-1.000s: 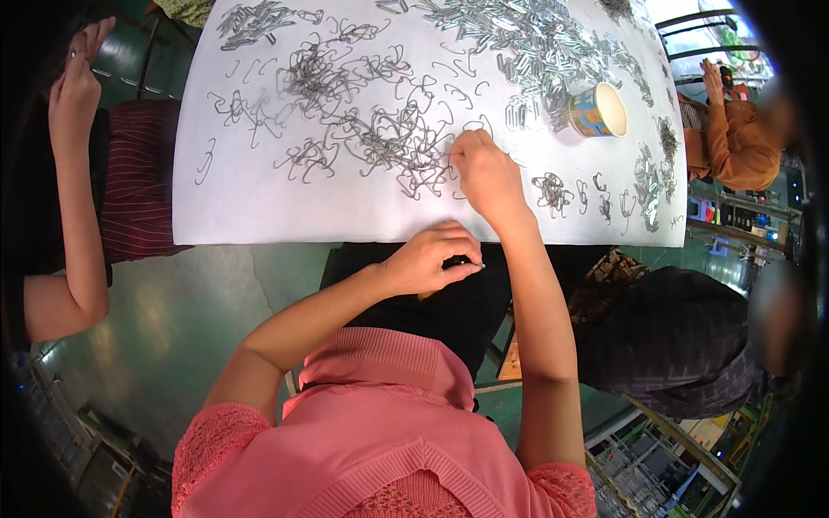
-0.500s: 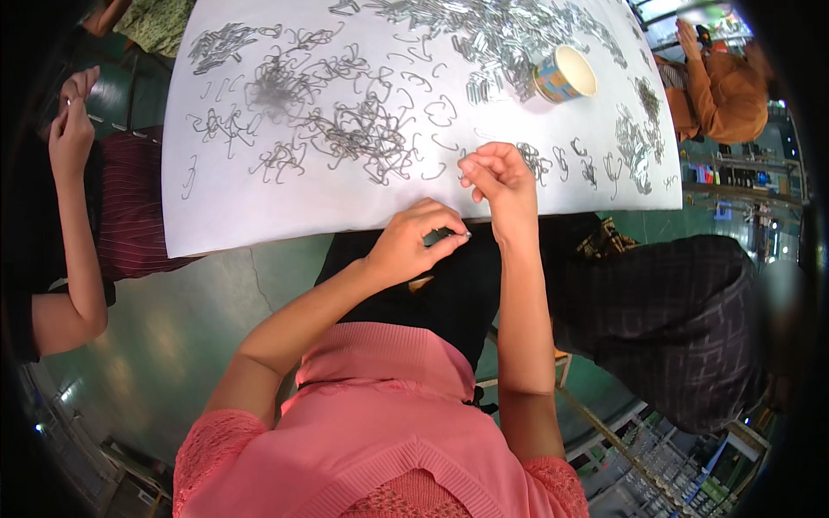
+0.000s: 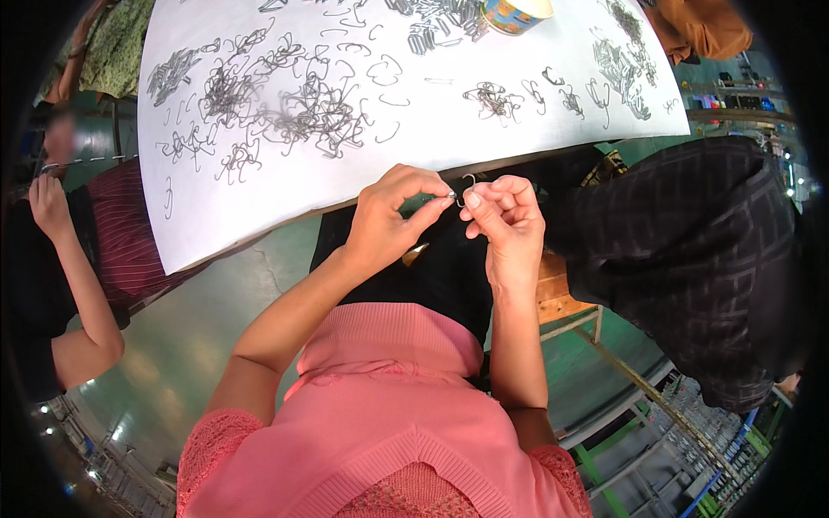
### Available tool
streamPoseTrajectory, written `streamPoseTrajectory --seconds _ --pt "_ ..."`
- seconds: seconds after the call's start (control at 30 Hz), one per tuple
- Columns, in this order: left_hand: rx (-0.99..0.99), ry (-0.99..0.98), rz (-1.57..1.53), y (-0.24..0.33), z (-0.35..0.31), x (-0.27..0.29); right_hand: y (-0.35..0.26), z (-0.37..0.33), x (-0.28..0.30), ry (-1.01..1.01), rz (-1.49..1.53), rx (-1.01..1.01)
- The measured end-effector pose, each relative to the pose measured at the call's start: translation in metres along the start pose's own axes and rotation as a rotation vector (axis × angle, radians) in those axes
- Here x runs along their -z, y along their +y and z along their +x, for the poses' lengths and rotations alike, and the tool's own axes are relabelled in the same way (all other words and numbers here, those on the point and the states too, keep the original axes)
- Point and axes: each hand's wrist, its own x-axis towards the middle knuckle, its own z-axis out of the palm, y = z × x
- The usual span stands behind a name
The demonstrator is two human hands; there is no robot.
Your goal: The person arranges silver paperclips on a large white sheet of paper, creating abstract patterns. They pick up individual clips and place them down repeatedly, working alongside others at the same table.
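Over my lap, just off the near edge of the white table (image 3: 285,198), my two hands are close together. Thumb and forefinger of my left hand (image 3: 389,211) pinch a small shiny metal piece (image 3: 452,196), mostly hidden by the fingertips. My right hand (image 3: 509,224) pinches a thin curved wire hook (image 3: 468,179), its bent end standing up beside the left fingertips. Whether hook and metal piece touch is too small to tell. A tangled heap of wire hooks (image 3: 319,121) lies on the table at the left, and a smaller cluster of hooks (image 3: 494,101) lies right of centre.
Small flat metal pieces (image 3: 445,22) lie at the far middle beside a patterned paper cup (image 3: 516,15). More metal pieces (image 3: 617,69) are at the right. Co-workers sit on both sides: a bare forearm (image 3: 82,285) at left, a dark checked garment (image 3: 673,259) at right.
My right hand has come down toward my left and now shows a wire hook at its fingertips. The view has shifted, so the table sits higher in the picture.
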Motion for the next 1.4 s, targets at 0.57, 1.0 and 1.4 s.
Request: streamPoseTrajectory --seconds 0.57,1.0,1.4 --pt "-0.166 -0.087 0.077 0.005 0.010 0.008 0.026 -0.020 -0.009 0.008 0.018 0.480" --pt "-0.003 -0.213 0.793 -0.059 0.151 0.002 0.025 -0.024 0.003 -0.027 0.022 0.543" --pt "0.351 -0.377 -0.085 0.021 0.079 0.006 0.028 -0.020 0.008 0.009 0.011 0.524"
